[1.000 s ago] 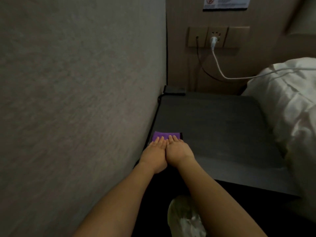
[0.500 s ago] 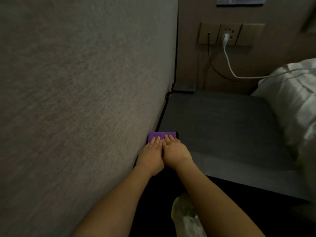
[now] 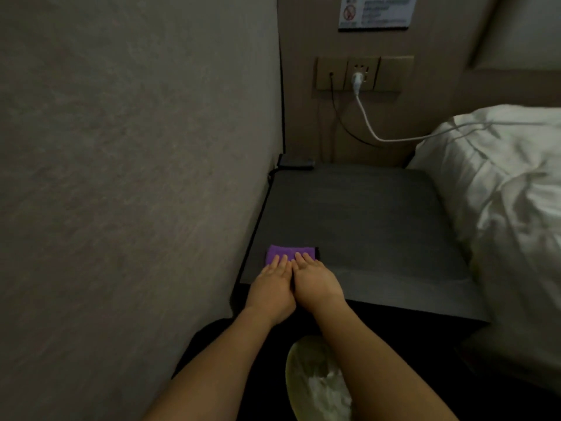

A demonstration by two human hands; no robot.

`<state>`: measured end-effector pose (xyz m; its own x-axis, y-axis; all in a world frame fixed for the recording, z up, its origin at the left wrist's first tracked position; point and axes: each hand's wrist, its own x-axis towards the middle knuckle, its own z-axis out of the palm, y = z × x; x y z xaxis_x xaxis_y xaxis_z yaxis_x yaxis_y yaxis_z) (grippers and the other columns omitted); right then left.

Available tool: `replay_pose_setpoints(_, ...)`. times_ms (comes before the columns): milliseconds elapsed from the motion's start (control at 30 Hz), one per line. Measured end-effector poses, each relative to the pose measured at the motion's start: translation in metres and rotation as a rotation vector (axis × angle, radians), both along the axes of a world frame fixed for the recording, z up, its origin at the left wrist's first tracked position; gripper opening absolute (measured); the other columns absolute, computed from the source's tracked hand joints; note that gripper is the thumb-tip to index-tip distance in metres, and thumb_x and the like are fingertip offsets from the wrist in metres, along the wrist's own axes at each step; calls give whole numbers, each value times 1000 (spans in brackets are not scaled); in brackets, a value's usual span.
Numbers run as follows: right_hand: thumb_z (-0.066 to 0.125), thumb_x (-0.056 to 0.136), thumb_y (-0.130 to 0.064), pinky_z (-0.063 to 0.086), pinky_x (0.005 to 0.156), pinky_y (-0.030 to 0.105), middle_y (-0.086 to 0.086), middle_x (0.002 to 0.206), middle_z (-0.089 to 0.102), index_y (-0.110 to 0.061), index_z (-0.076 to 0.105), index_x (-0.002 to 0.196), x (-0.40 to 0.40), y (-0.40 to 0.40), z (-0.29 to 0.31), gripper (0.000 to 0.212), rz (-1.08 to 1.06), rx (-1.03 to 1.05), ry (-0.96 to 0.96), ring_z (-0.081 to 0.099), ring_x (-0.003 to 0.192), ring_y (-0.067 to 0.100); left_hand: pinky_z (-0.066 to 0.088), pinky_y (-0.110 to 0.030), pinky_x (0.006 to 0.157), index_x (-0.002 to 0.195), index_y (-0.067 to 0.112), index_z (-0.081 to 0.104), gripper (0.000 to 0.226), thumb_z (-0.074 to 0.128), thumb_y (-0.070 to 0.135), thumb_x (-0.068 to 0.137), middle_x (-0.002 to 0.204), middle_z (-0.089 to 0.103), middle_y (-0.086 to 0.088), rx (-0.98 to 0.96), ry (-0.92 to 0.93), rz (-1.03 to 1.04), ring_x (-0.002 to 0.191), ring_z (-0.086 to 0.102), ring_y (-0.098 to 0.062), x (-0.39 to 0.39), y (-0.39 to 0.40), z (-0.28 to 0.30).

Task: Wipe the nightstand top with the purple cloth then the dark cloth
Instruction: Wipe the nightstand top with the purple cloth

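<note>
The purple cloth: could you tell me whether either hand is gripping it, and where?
Neither grips it; left hand and right hand press flat on the purple cloth's near part.

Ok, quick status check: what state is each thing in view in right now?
purple cloth: folded, flat on the nightstand's near left corner, under both hands.
left hand: fingers straight, pressing on the cloth.
right hand: fingers straight, pressing on the cloth.
nightstand top: bare beyond the cloth.
white charger: plugged into the wall socket.
</note>
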<state>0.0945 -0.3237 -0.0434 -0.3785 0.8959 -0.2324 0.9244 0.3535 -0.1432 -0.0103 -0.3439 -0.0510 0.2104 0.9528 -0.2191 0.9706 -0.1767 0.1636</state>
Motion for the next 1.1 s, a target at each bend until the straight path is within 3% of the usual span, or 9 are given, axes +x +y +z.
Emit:
replay_pose_setpoints(400,36,97,-18,20,120,32,8,159,21,-11,25,149,158,-11,2,53,-252,27,-46,21,147,20,8,-31,122,154,5,15,66,38,20,95,163,12,-10,-11,-109,-250,152,8,-20,153,15,3)
replay_pose_setpoints(633,42,94,-20,24,117,28,6,158,25,-12,30,148,240,-3,2,56,-406,43,-67,25,146,17,7,-33,122,154,3,11,68,38,24,96,163,8,-12,-17,-46,-405,152,6,-23,238,37,2)
replay_pose_setpoints(1100,39,96,-21,27,115,31,9,158,24,-9,31,147,254,5,8,53,-482,11,-102,25,146,20,8,-31,121,156,7,11,71,43,19,93,164,7,-8,-55,-53,-448,152,5,-20,260,52,7)
